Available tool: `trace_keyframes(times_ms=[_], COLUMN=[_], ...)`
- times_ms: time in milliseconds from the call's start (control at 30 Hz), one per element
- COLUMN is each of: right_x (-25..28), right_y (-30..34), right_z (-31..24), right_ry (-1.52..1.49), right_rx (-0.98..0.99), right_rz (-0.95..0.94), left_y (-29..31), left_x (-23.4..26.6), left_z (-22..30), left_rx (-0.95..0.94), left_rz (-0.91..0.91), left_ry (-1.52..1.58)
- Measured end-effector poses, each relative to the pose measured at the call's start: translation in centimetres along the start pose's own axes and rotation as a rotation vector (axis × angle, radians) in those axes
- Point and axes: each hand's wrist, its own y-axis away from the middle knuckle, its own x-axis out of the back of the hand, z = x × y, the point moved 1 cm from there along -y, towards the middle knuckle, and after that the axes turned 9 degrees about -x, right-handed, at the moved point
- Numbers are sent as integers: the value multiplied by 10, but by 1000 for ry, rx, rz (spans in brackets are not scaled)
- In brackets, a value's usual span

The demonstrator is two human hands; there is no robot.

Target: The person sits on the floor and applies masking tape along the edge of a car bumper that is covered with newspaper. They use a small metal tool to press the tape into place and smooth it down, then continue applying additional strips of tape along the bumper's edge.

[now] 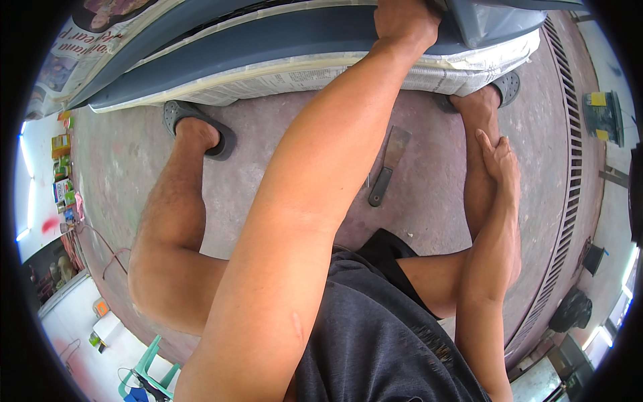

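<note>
My left arm reaches up across the view to a blue-grey vehicle body panel [301,35]. My left hand [407,23] is bent at the wrist against the panel, at the upper edge of the view; its fingers are cut off or hidden, beside a dark thing too little seen to name. My right hand [499,155] rests on my right shin, thumb apart from the fingers, with no tool in it. Newspaper [288,79] and pale masking tape line the panel's lower edge. Between my feet a putty knife [388,167] with a dark handle lies on the floor.
A slotted drain grate [573,134] runs along the right, with a dark bucket [603,119] beyond it. A black bag [570,309] lies farther down that side. At left are small boxes and cans [61,167], a cable [110,251] and a green plastic chair [149,365].
</note>
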Motion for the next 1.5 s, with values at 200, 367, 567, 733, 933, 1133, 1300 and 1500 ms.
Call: trace_keyframes(times_ms=[200,367,567,733,933,1133,1300,1500], right_x=[-3,-8,-6,6,35,50,52,50], right_y=[3,-5,0,49,86,91,92,88], right_z=[0,5,-2,-71,-149,-177,-185,-190], right_ry=[-22,-28,-73,-494,-730,-1260,-1384,-1386], right_rx=[20,30,62,395,604,439,437,445], right_rz=[24,26,181,439,273,-329,-420,-391], left_y=[3,21,67,43,-1,0,-4,-8], left_x=[11,32,101,87,43,52,20,29], left_z=[4,2,-10,-17,-9,-4,-32,-17], left_rx=[-43,-71,55,98,67,-104,-268,-306], left_rz=[-34,-55,-38,-342,-554,-439,-378,-340], left_ry=[-2,84,236,421,383,358,193,288])
